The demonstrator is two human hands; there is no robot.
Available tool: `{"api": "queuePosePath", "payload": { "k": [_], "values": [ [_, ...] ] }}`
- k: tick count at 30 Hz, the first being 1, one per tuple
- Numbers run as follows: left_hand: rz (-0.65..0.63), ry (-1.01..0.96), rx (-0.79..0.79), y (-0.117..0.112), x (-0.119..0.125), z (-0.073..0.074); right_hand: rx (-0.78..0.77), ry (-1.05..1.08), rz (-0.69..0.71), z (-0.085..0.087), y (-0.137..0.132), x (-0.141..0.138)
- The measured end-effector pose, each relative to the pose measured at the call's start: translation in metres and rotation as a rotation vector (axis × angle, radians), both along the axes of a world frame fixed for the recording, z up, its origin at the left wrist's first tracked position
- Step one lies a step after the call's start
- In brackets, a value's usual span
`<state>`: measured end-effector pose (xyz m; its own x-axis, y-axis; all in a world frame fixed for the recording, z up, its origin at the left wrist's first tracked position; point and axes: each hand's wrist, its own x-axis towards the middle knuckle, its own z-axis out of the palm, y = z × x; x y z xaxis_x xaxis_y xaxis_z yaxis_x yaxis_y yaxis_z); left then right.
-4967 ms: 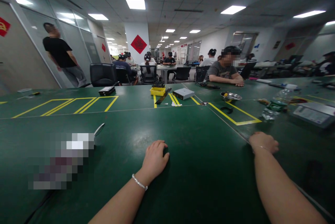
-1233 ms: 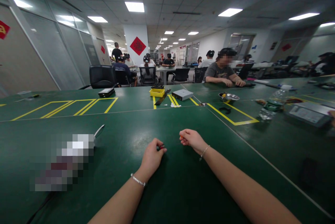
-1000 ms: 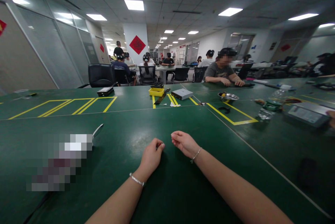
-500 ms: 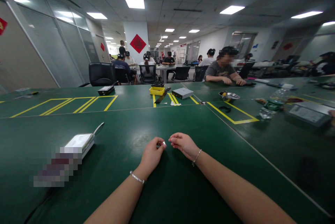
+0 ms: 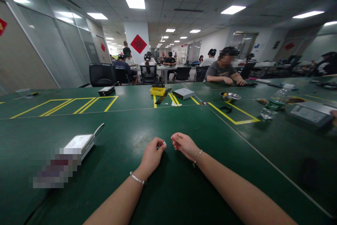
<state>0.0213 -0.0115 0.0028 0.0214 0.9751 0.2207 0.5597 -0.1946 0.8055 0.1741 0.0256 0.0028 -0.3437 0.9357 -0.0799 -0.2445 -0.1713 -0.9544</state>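
My left hand (image 5: 152, 153) rests on the green table (image 5: 184, 183) with its fingers curled, pinching a small shiny metal part (image 5: 163, 143) at the fingertips. My right hand (image 5: 184, 144) lies just to its right, fingers bent into a loose fist; I cannot make out whether anything is inside. The two hands are a few centimetres apart. Both wrists wear thin bracelets.
A white flat device (image 5: 79, 142) lies at the left. Further back stand a yellow tray (image 5: 158, 91), a grey box (image 5: 183, 93), a metal bowl (image 5: 231, 96) and a water bottle (image 5: 272, 107). A seated person (image 5: 223, 71) works across the table; others sit behind.
Five seconds ago my hands lay wide apart; the right one has come in beside the left. A small orange thing seen at its fingertips earlier no longer shows. In the last half second, almost nothing moved.
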Motion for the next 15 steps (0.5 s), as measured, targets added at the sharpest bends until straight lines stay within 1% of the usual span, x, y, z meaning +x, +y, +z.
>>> {"api": "queuePosePath", "payload": {
  "k": [4, 9, 15],
  "values": [
    [-0.024, -0.039, -0.019, -0.0003, -0.0004, 0.0018, -0.009, 0.037, 0.033, -0.0003, -0.0006, 0.0016],
    [-0.044, -0.103, -0.055, 0.0001, -0.0004, 0.0001, -0.054, 0.066, 0.008, 0.0005, -0.0006, 0.0022],
    [0.005, -0.043, -0.025, 0.0004, 0.0006, -0.0008, -0.017, 0.019, 0.021, -0.0004, 0.0006, 0.0004]
  ]
}}
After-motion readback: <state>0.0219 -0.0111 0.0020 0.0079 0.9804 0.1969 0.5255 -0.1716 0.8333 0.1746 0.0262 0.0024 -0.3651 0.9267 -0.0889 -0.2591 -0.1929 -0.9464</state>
